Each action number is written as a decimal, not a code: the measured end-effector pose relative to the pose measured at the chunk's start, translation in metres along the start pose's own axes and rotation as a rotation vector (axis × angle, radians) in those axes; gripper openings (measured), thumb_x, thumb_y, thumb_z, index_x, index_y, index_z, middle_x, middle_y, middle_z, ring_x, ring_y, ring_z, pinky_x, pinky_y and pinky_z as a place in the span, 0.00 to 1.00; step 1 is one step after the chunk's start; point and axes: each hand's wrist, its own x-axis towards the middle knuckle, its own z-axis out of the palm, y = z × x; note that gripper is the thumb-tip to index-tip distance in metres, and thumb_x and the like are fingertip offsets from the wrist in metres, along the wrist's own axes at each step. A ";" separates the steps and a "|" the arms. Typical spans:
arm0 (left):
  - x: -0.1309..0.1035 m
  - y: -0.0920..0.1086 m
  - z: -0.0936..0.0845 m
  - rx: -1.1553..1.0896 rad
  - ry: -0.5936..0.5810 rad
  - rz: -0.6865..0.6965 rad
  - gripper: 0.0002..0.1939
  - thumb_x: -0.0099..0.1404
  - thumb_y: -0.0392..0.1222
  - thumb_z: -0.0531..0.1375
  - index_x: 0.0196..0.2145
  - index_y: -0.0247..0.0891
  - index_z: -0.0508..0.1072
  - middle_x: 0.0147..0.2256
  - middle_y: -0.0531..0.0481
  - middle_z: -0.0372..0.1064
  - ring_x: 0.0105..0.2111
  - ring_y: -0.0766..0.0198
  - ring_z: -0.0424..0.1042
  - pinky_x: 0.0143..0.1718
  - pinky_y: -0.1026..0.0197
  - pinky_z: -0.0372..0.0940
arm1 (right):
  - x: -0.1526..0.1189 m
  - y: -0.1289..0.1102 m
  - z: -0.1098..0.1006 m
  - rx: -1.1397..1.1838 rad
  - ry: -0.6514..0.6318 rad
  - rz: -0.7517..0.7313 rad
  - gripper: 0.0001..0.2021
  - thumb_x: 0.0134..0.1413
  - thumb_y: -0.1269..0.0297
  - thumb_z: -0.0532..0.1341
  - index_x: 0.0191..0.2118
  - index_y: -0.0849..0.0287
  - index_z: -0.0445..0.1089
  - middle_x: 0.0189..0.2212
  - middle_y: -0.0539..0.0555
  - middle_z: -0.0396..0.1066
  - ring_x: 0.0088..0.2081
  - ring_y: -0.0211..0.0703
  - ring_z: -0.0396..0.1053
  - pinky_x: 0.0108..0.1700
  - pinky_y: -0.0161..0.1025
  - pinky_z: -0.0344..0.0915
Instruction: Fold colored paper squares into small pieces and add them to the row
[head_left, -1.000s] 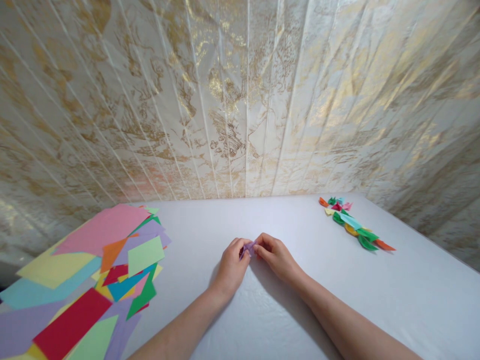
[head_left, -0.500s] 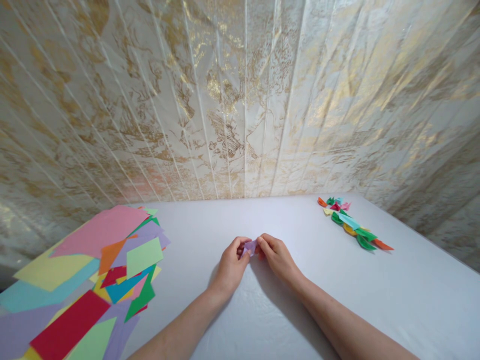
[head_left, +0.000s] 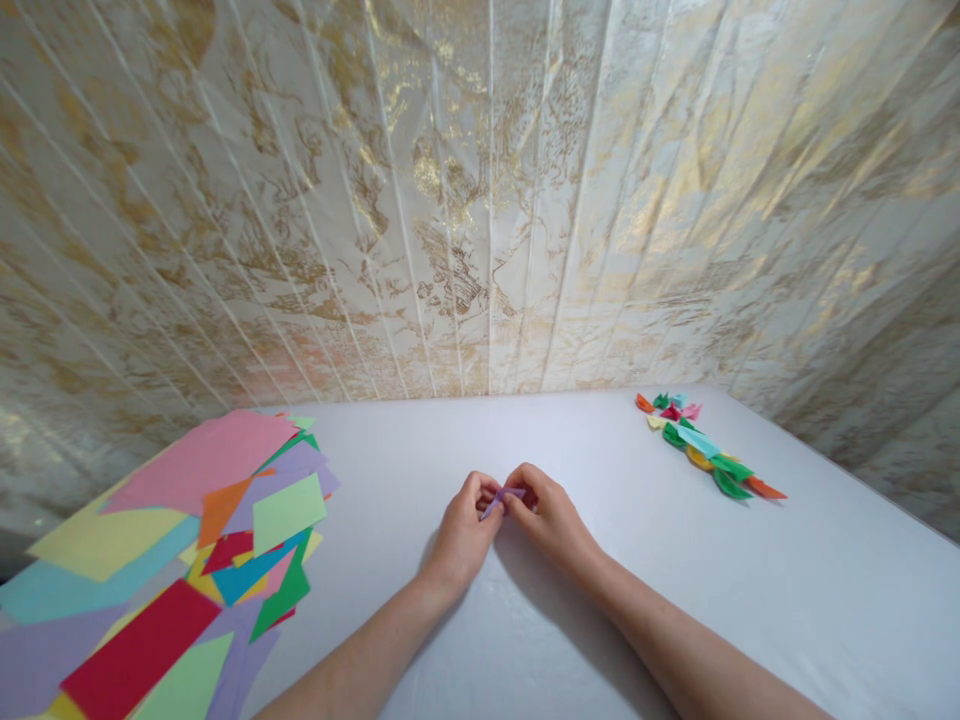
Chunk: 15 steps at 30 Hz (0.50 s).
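On your far left, a loose, overlapping heap of coloured paper spreads across the white table. A purple sheet reaches the left edge of the view, with a light blue sheet and a pale yellow sheet beyond it. Next comes the long red sheet, lying at a slant near you, beside a pale green sheet. Above these, the large pink sheet covers the far part of the heap. Toward its right side you have an orange piece, a blue piece, a pale green piece and a dark green piece. Well apart from the heap, near the middle of the table, your left hand has its fingers curled and closed on the small purple paper, which looks folded; its exact shape is partly hidden by your fingers. Your right hand meets it from the other side, thumb and fingers pinching the same paper, so it sits between your two hands. Farther right, well apart from your right hand, small folded paper shapes lie in a slanting cluster. At its far end are an orange shape, a red shape and a pink shape. Nearer to you come a light blue shape, a yellow shape, a green shape and, rightmost, a pointed orange shape. Behind the table hangs a pleated white-and-gold covering.
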 end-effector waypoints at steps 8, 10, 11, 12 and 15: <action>0.002 -0.003 0.001 -0.006 -0.009 0.004 0.02 0.60 0.36 0.57 0.33 0.40 0.67 0.32 0.53 0.70 0.35 0.64 0.71 0.39 0.62 0.64 | -0.001 -0.001 0.002 0.046 0.028 0.059 0.03 0.48 0.70 0.55 0.29 0.55 0.62 0.22 0.45 0.62 0.25 0.37 0.59 0.28 0.34 0.53; 0.003 -0.003 0.001 -0.017 -0.006 -0.017 0.02 0.59 0.35 0.57 0.32 0.39 0.66 0.32 0.53 0.69 0.34 0.64 0.71 0.39 0.62 0.64 | -0.001 -0.001 0.003 0.043 0.037 0.067 0.03 0.48 0.71 0.54 0.29 0.55 0.61 0.22 0.45 0.62 0.25 0.37 0.59 0.28 0.34 0.53; 0.003 -0.003 0.001 -0.020 -0.003 -0.027 0.03 0.59 0.35 0.57 0.32 0.39 0.66 0.32 0.53 0.69 0.34 0.64 0.71 0.38 0.62 0.64 | -0.001 -0.001 0.003 0.035 0.041 0.073 0.04 0.48 0.71 0.54 0.30 0.55 0.61 0.22 0.45 0.62 0.25 0.37 0.59 0.28 0.34 0.53; 0.003 -0.003 0.001 -0.020 0.003 -0.035 0.03 0.59 0.35 0.57 0.32 0.39 0.66 0.32 0.53 0.69 0.34 0.64 0.71 0.38 0.63 0.63 | -0.002 -0.001 0.004 0.026 0.043 0.079 0.04 0.47 0.72 0.54 0.30 0.55 0.61 0.22 0.45 0.61 0.25 0.38 0.59 0.28 0.34 0.53; 0.004 -0.003 0.002 -0.019 0.023 -0.037 0.04 0.57 0.32 0.56 0.31 0.39 0.66 0.32 0.53 0.69 0.34 0.64 0.71 0.38 0.63 0.63 | -0.002 -0.001 0.005 0.010 0.053 0.080 0.05 0.47 0.73 0.53 0.30 0.55 0.60 0.22 0.45 0.61 0.25 0.38 0.59 0.28 0.34 0.53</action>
